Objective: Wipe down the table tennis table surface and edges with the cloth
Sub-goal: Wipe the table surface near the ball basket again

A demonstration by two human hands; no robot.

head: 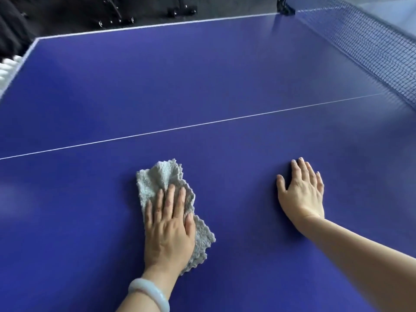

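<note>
Head view: the left hand (168,230) was noted flat on the grey cloth (157,179), its fingers (170,199) straight and close together, curled round nothing. The cloth was pressed to the blue bench (202,86) under palm and fingers, one crumpled lobe showing past the fingertips and another out on the thumb side near the wrist. The flat press was judged to suit sweeping, since more cloth is kept in contact.

The right hand (301,192) was laid bare on the bench, well apart from the cloth on the thumb side of the left fingers. Its fingers were spread and extended, nothing held; it was probably set there as a brace for leaning over.

A white centre line (180,128) was seen beyond both sets of fingertips, and the net (364,48) far past the right fingers. A pale bangle (148,293) was worn on the left wrist. The far white edge (157,24) was judged not yet reached; surface wiping was taken as the step in hand.
</note>
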